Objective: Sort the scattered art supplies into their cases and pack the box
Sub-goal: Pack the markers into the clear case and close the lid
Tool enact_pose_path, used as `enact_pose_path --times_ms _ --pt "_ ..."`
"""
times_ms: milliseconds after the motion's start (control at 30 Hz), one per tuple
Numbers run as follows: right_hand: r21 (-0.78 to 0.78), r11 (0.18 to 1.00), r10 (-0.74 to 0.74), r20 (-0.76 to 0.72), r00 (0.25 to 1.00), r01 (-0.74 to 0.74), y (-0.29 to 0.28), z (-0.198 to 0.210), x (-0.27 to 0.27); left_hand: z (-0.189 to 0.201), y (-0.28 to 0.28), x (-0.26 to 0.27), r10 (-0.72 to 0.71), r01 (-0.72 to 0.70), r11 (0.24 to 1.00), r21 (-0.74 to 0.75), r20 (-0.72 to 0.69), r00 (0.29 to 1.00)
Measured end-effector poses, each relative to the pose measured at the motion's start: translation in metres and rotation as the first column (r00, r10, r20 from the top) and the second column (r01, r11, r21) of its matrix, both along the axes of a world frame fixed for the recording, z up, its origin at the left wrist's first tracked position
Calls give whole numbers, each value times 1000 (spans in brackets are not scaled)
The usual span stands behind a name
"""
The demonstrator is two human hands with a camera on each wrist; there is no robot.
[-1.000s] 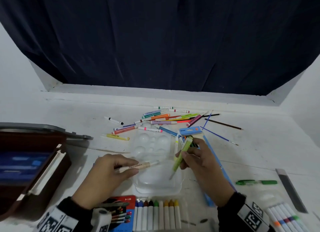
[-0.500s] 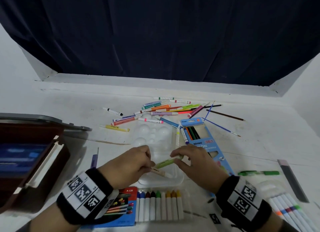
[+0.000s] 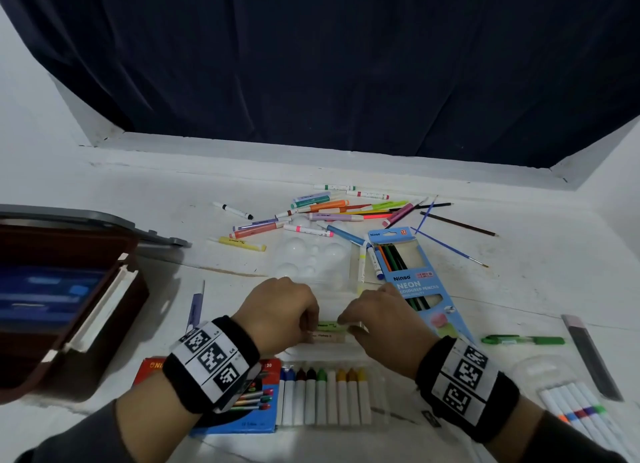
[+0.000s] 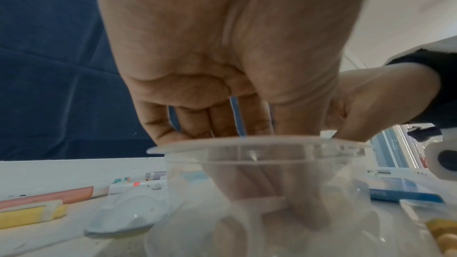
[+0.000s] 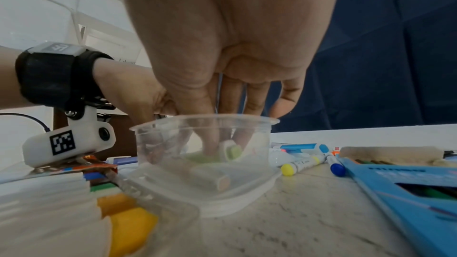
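A clear plastic tray (image 3: 353,291) (image 5: 247,118) (image 4: 188,145) lies near the table's front. A green marker (image 3: 327,324) (image 5: 232,152) and a beige marker (image 3: 328,338) (image 5: 219,180) lie side by side inside it. My left hand (image 3: 313,325) (image 4: 279,208) reaches down into the tray from the left and pinches the beige marker's left end. From the right, my right hand (image 3: 341,322) (image 5: 217,148) pinches the green marker's end. The hands hide both markers' ends in the head view.
An open brown box (image 3: 69,289) stands at the left. Loose markers and pencils (image 3: 322,213) lie at the back beyond a white palette (image 3: 311,258). A blue pencil box (image 3: 415,282), green pen (image 3: 523,340), pastel set (image 3: 322,393) and marker case (image 3: 581,414) surround the hands.
Both hands have come down and toward each other into the clear tray. The green and beige markers went from raised and tilted to lying flat side by side.
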State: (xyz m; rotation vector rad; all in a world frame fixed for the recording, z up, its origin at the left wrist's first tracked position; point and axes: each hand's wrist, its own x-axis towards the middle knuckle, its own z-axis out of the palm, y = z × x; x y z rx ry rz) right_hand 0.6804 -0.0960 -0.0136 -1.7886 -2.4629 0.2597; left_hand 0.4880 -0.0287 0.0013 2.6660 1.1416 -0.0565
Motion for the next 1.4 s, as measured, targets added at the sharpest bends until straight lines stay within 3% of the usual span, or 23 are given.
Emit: enact_pose_path --times_ms 167,400,600,700,767,833,967,1100,1200,1400 --pt "-32 999 -19 107 994 22 5 0 -2 -3 1 6 6 -3 998 63 -48 999" --pt "-55 998 -13 132 991 21 9 -3 -3 -7 2 6 -1 2 998 60 -20 1000" --pt "-50 999 14 -85 996 -18 9 7 3 2 7 -11 98 -80 993 -83 239 966" --pt "9 1000 12 -162 987 -10 21 22 9 11 25 -29 181 -179 983 -43 409 894" --pt "44 999 -19 -189 982 28 34 32 15 12 47 -42 225 -258 966 14 444 867" --pt "60 995 -70 -174 982 81 52 37 23 12 72 -52 278 -309 951 25 376 884" --pt "20 989 -148 -39 988 149 90 33 36 -2 115 -56 373 -374 927 13 55 926" --pt "-24 984 -168 166 972 174 118 25 44 -7 134 -45 306 -305 952 19 -101 947" --pt "-64 980 -168 242 956 188 131 14 46 -9 140 -38 288 -284 957 51 -134 948" --pt "-31 983 -161 332 930 181 141 -2 47 -19 148 -37 330 -328 943 50 -58 942"
